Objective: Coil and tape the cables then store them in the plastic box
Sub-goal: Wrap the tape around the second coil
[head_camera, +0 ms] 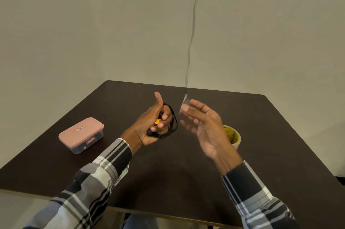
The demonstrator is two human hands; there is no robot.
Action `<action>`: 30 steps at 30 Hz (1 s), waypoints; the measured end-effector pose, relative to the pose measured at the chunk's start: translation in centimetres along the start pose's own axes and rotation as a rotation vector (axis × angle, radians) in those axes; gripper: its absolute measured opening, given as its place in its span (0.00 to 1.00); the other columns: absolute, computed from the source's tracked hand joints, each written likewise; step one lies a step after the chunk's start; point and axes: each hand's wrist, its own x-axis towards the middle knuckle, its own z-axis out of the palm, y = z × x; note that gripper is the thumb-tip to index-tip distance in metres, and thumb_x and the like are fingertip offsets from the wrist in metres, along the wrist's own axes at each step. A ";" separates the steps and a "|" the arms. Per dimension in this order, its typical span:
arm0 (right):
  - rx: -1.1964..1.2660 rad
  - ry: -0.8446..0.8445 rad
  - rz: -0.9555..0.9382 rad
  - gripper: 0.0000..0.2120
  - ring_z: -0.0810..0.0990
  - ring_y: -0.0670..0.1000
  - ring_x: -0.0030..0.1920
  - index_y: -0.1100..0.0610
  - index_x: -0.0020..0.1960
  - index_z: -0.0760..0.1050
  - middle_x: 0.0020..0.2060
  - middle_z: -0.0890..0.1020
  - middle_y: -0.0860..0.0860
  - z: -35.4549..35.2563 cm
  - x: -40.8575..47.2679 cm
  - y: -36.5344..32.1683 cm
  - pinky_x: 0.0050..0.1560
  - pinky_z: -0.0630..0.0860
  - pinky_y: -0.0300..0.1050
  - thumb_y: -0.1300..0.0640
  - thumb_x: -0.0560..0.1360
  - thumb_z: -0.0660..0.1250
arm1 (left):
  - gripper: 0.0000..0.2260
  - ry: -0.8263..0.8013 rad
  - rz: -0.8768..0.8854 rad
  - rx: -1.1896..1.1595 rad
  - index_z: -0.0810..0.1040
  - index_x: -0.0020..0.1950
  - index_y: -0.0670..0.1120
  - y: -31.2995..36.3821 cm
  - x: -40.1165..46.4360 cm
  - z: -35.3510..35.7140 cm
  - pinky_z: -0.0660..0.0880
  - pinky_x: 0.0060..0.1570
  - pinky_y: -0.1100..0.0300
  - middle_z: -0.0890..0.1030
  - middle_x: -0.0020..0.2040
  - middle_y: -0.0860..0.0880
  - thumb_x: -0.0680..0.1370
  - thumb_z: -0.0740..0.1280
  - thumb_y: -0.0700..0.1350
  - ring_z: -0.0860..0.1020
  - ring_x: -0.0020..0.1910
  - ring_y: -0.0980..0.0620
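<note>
Left hand (153, 126), above the table (186, 172) centre: curled tight round one coiled black cable (170, 122), thumb up, a yellow tag showing between the fingers. Right hand (203, 126), just beside it and also above the table: fingers loosely spread, one short strip of clear tape (184, 102) stuck to a fingertip, not pinched.

Risks, as judged from here:
- Strip folding onto itself or clinging to more fingers, since only one end is anchored.
- Coil springing loose if the grip eases while the strip goes round.
- Strip catching the holding fingers instead of the loops.

Count:
- One cable, off the table, in the left hand.
- One tape strip.
- One tape roll (233, 136), on the table behind the right hand.
- One plastic box (81, 134), pink lid closed, toward the table's left side.
</note>
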 end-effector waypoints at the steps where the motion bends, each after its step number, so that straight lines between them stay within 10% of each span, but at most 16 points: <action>1: 0.031 -0.008 0.009 0.24 0.85 0.53 0.51 0.57 0.61 0.77 0.51 0.86 0.54 0.3 0.0 0.3 0.54 0.81 0.52 0.63 0.66 0.78 | 0.29 -0.005 0.003 -0.010 0.68 0.27 0.44 -0.1 0.0 0.0 0.51 0.16 0.68 0.66 0.19 0.50 0.75 0.54 0.67 0.59 0.14 0.61; 22: 0.059 0.077 -0.019 0.26 0.85 0.54 0.55 0.58 0.65 0.75 0.52 0.87 0.56 1.6 -0.2 3.4 0.62 0.79 0.54 0.64 0.69 0.77 | 0.28 -0.001 0.086 0.119 0.65 0.26 0.46 -0.7 -0.3 1.1 0.56 0.20 0.67 0.65 0.18 0.50 0.75 0.53 0.66 0.60 0.15 0.59; 30: 0.031 -0.128 0.112 0.21 0.82 0.60 0.59 0.65 0.64 0.78 0.57 0.83 0.64 0.5 0.0 3.3 0.64 0.77 0.60 0.57 0.74 0.73 | 0.28 -0.031 0.084 0.144 0.65 0.25 0.46 -0.2 -0.5 1.6 0.65 0.20 0.70 0.65 0.18 0.50 0.75 0.52 0.65 0.62 0.14 0.59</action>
